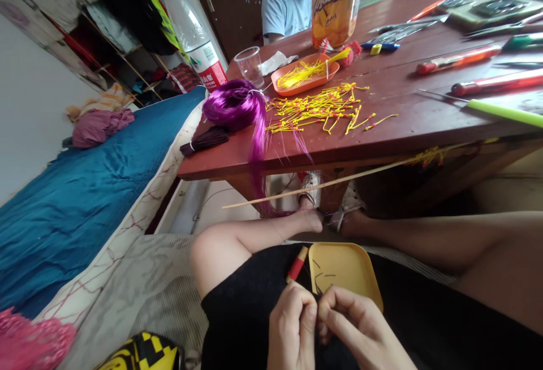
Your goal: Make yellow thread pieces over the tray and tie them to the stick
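Over my lap, my left hand (294, 322) and my right hand (355, 320) meet with their fingertips pinched close together. Whatever lies between the fingers is too small or hidden to name. Just beyond them a shallow yellow tray (354, 271) rests on the black cloth (241, 316) over my thighs, with several short dark strips in it. Left of the tray, close to my left fingers, lies a small tube (297, 265) with a red middle and a tan end, perhaps a thread spool.
The red-brown table (382, 124) ahead bears a purple fibre bundle (235, 104), dark strips (204, 142), yellow knotted cords (316, 108), an orange tray (309, 81), bottles and several tools. A thin stick (322, 182) juts along its front edge. A person (285, 5) sits beyond; a bed (97, 189) stands left.
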Demonstrator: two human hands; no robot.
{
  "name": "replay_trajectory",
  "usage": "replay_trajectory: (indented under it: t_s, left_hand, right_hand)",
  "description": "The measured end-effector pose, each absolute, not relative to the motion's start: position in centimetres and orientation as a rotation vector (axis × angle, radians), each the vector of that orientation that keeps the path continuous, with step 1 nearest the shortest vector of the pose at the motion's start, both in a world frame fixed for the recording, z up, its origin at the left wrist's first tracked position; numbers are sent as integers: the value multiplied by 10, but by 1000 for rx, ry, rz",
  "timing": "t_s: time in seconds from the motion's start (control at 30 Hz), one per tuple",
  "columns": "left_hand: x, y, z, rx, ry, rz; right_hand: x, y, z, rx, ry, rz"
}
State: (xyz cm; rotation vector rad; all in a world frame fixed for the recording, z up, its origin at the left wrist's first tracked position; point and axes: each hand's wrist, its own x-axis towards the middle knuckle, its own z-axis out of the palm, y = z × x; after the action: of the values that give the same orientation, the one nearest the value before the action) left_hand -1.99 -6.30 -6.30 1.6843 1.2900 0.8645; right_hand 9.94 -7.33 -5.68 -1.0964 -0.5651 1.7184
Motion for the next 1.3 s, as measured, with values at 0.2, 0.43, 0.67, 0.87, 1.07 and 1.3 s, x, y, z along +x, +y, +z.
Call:
replay_trajectory:
  t_s: [0.2,0.43,0.67,0.87,1.07,1.3]
  left_hand:
    - [-19,-63,-66,1592,1310,840]
    - [-20,-63,-69,1496,1257,866]
    - [-18,-63,-67,1447,1238,869]
    - [-17,-62,-64,1435,1232,876]
    - [-18,-63,-67,1453,1230,880]
    - [-18,-63,-68,1528,1237,896]
  right_hand:
    - [100,-72,-55,-1097,-554,1742]
    - [99,-72,-56,-1062,-536,1744]
    - [98,-74,-59,-1003,-492,1748]
    - [98,-73,-59,-995,-480,1743]
    - [98,-73,-58,-1000,-467,1745]
    - [99,-73,-60,-1001,-510,1732]
